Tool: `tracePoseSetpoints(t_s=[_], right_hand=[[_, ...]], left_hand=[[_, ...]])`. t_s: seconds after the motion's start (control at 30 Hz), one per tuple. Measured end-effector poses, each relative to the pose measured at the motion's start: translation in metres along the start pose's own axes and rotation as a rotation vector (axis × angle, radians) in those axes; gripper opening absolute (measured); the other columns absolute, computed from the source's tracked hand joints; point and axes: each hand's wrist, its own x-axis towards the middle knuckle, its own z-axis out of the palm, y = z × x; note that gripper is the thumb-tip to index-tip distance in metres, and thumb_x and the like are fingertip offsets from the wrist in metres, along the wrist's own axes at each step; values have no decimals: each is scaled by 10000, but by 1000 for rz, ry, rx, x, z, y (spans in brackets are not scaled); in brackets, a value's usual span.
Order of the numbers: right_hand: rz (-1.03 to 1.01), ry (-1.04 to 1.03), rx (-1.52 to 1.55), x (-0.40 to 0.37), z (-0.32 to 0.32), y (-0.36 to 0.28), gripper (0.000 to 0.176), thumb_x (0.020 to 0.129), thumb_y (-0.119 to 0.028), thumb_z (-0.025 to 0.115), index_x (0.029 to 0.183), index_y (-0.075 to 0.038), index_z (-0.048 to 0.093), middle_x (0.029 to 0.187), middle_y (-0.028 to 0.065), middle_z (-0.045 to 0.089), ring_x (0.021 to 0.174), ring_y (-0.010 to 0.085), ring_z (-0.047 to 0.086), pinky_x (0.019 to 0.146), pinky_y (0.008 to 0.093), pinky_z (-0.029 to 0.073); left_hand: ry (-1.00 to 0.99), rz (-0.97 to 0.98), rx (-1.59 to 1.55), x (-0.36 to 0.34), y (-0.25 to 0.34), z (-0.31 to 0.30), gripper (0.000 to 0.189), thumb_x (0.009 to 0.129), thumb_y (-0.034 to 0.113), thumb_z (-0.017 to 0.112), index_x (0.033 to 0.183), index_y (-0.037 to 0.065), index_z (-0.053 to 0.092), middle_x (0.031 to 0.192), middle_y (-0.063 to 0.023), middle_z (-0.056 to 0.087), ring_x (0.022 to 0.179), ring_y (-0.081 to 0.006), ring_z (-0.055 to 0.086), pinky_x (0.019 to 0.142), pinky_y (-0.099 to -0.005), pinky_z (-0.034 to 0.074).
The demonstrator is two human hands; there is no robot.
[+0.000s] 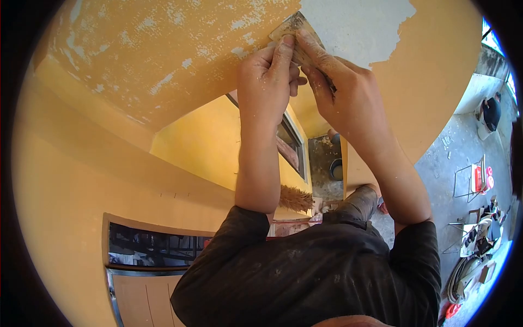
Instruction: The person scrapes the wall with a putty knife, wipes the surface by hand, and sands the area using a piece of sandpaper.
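A putty knife (pixel 295 24) with a worn, smeared blade is pressed against the orange painted surface (pixel 196 71) overhead. My right hand (pixel 346 84) is wrapped round it, index finger laid along the blade; the handle is mostly hidden in the palm. From the other side my left hand (pixel 267 76) pinches the blade, its thumb on the face and the other fingers curled below. Just right of the blade is a bare pale grey patch (pixel 357 30) with a ragged paint edge. Small white flecks are scattered over the orange paint to the left. Whitish dust coats my fingers.
Far below on the grey floor (pixel 430 158) are a dark bucket (pixel 336 170), a folding chair (pixel 473 180) with red items and a heap of coiled hose (pixel 463 278). Another person (pixel 490 113) is at the far right. A brush-like bristle head (pixel 296 198) shows beside my left arm.
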Motion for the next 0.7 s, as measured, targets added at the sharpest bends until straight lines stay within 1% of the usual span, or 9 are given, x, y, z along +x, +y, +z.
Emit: tracePoseSetpoints(t_s=[0.03,0.1,0.13,0.2,0.33,0.4,0.53,0.6,0.7], right_hand=[[0,-2,1,0,0,-1,466,851,-54,631,1305,-142,568,805,181,660,612,316,622,582,373,501],[-2,32,32,-1,-1,-5,413,837,-70,605,1249,-88,592,761,190,642,700,363,633,615,432,514],[-4,30,32,-2,-1,-6,413,837,-70,605,1249,-88,592,761,190,642,700,363,633,615,432,514],[50,-41,-2,-3,-4,-5,468,851,-53,631,1308,-133,567,792,179,662,579,269,623,573,333,497],[45,-53,37,-2,-5,-3,468,851,-50,630,1307,-131,568,779,180,660,578,245,626,573,316,495],[64,-40,117,-1,-7,-6,400,836,-68,609,1236,-65,596,738,197,632,696,379,623,619,442,497],[26,-27,89,-1,-5,-2,402,840,-78,609,1241,-69,594,727,189,629,689,369,625,613,441,498],[-19,-21,5,-2,-2,2,433,847,-95,612,1278,-95,570,728,166,631,668,353,625,594,433,505],[-18,16,-46,-6,8,5,467,853,-111,614,1314,-133,544,742,129,631,637,325,624,562,414,513]], left_hand=[[1,-2,0,0,0,0,410,976,271,538,667,2,572,517,3,466,425,-64,431,484,-240,470],[-6,45,6,-2,-1,0,427,971,280,547,653,-4,559,516,-4,475,417,-71,443,469,-243,469],[-3,46,5,-3,-2,-1,427,971,280,547,653,-4,559,516,-4,475,417,-71,443,469,-243,469],[3,28,2,-4,-5,-2,441,965,285,560,638,-11,548,513,-15,486,407,-80,460,446,-244,461],[-4,82,-5,-3,-7,-3,448,962,284,566,630,-15,543,511,-23,489,400,-86,473,434,-246,458],[13,78,17,-5,-6,-2,450,963,280,566,623,-14,541,506,-28,493,399,-86,473,434,-244,458],[36,94,36,-6,-6,2,448,967,276,559,624,-12,541,506,-25,494,404,-82,467,434,-240,458],[52,77,-19,-4,-9,4,438,970,271,554,634,-9,544,509,-17,490,413,-78,462,424,-237,443],[56,96,18,-1,-14,2,417,974,265,548,652,0,549,513,-6,482,419,-74,455,411,-233,418]])
